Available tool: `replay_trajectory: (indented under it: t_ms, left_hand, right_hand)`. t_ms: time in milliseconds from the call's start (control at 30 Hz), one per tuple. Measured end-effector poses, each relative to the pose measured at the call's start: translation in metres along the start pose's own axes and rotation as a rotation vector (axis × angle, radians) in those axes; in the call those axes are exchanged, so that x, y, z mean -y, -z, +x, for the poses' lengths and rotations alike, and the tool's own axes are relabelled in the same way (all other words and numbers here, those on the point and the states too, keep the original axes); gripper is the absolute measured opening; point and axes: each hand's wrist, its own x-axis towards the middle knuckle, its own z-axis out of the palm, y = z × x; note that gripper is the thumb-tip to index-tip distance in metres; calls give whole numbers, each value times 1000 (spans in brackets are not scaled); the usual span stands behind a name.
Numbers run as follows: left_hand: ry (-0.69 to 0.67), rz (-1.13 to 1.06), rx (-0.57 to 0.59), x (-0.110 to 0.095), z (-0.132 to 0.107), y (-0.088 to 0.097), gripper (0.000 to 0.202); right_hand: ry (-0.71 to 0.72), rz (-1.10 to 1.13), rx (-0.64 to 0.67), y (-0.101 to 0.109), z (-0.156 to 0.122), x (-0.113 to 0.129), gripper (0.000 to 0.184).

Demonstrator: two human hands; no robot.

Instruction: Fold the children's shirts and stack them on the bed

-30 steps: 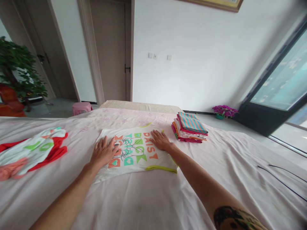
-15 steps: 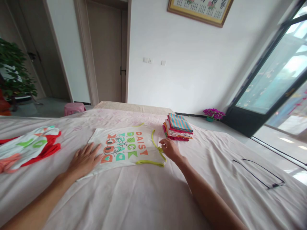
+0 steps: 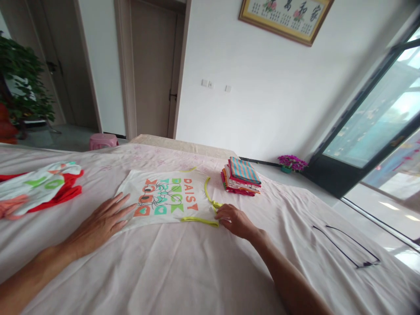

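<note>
A white sleeveless top with yellow-green trim and colourful "DAISY DUCK" lettering lies spread flat on the bed sheet, its neck towards the right. My left hand rests palm down across the top's hem, fingers spread. At the other end, the bent fingers of my right hand are closed at the yellow-green shoulder edge; the fingertips are partly hidden, but they appear to pinch the trim. Just beyond that hand stands a stack of folded clothes, a striped blue and orange piece uppermost.
Rumpled white and red clothes lie at the left. A pair of glasses lies on the sheet at the right. Past the bed are a pink stool, purple flowers in a pot and a green plant.
My right hand has come down and nearer to me, onto the top's shoulder edge. My left hand has slid slightly left along the hem. The view has shifted a little.
</note>
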Motion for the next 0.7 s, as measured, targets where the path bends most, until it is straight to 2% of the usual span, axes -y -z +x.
replay_trajectory:
  t_ms: [167, 367, 500, 700]
  left_hand:
    - [-73, -132, -13, -7, 3, 11, 35]
    - [-6, -238, 2, -14, 2, 20, 25]
    - [36, -275, 13, -14, 1, 18, 23]
    - [95, -305, 51, -11, 2, 16, 25]
  right_hand:
    - [-7, 27, 1, -3, 12, 0, 22]
    - [43, 96, 145, 6, 16, 0, 39]
    - [66, 40, 91, 5, 11, 8, 27]
    - [-82, -34, 104, 10, 25, 15, 26]
